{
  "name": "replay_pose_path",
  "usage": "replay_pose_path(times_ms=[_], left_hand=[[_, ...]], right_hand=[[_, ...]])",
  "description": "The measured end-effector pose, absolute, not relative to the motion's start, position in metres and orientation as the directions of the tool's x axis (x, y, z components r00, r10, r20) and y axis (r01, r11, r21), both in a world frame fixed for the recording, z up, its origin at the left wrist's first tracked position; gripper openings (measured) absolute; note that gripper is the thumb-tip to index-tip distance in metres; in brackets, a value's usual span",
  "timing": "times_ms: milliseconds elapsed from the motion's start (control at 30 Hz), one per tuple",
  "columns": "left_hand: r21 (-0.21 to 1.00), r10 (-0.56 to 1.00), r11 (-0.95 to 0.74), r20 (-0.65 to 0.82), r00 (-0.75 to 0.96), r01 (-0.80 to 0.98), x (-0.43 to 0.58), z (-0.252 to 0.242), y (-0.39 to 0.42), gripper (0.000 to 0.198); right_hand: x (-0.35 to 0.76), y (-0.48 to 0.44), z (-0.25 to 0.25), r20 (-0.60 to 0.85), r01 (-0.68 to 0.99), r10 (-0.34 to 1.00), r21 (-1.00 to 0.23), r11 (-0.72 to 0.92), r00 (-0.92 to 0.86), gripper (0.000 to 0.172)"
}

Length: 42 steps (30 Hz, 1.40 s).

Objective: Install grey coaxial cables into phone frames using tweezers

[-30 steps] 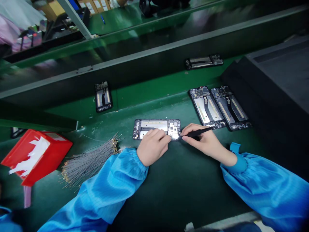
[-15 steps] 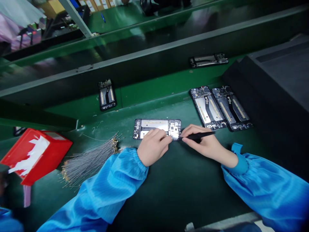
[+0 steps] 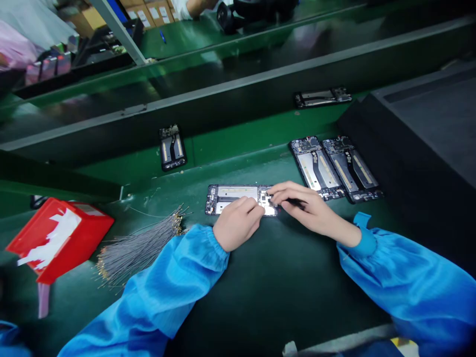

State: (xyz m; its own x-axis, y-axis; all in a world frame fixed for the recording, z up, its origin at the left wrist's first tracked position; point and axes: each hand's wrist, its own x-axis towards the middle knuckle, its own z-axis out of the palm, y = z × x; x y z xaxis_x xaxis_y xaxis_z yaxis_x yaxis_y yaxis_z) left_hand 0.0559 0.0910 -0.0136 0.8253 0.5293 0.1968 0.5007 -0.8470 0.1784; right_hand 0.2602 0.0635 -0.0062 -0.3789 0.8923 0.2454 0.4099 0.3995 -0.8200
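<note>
An opened phone (image 3: 238,191) lies sideways on the green bench, its metal plate and circuit board showing. My left hand (image 3: 240,223) rests over its lower edge, fingers curled and pressed together at the board; what they pinch is hidden. At the phone's right end is my right hand (image 3: 305,206), with its fingertips over the board. A dark tool, the black tweezers (image 3: 296,202), is tucked in that hand and mostly covered by the fingers. Left of my left forearm lies a bundle of thin grey cables (image 3: 139,250) with gold-coloured ends.
Two opened phones (image 3: 316,168) lie side by side at right, near a black box-like block (image 3: 409,163). Another phone (image 3: 173,148) sits back left, and one more phone (image 3: 323,97) back right. A red bin (image 3: 85,233) stands at left. A raised ledge (image 3: 223,91) crosses behind.
My right hand has shifted slightly left, its fingers reaching farther over the board. The tweezers have swung from sticking out above the hand to lying within it. My left hand stays nearly still.
</note>
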Motion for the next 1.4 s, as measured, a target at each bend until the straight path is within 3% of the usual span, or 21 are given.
replay_pose_path(times_ms=[133, 233, 533, 1067, 1400], left_hand=[[0.266, 0.595, -0.797, 0.195, 0.779, 0.542, 0.060, -0.013, 0.094, 0.019], [0.322, 0.613, -0.777, 0.193, 0.767, 0.540, 0.061, -0.013, 0.096, 0.019], [0.475, 0.581, -0.766, 0.225, 0.782, 0.432, 0.052, -0.015, 0.089, 0.024], [0.407, 0.497, -0.830, 0.230, 0.837, 0.381, 0.048, -0.016, 0.087, 0.026], [0.399, 0.381, -0.881, 0.277, 0.882, 0.255, 0.025, -0.016, 0.111, 0.030]], right_hand=[[0.259, 0.073, -0.008, 0.161, 0.612, 0.868, -0.649, 0.451, -0.470, 0.046], [0.256, 0.074, -0.009, 0.127, 0.667, 0.854, -0.570, 0.479, -0.504, 0.055], [0.253, 0.073, -0.005, 0.110, 0.657, 0.860, -0.599, 0.458, -0.499, 0.046], [0.242, 0.082, 0.003, -0.068, 0.740, 0.877, -0.570, 0.358, -0.477, 0.049], [0.247, 0.081, 0.004, -0.052, 0.716, 0.869, -0.593, 0.369, -0.491, 0.046]])
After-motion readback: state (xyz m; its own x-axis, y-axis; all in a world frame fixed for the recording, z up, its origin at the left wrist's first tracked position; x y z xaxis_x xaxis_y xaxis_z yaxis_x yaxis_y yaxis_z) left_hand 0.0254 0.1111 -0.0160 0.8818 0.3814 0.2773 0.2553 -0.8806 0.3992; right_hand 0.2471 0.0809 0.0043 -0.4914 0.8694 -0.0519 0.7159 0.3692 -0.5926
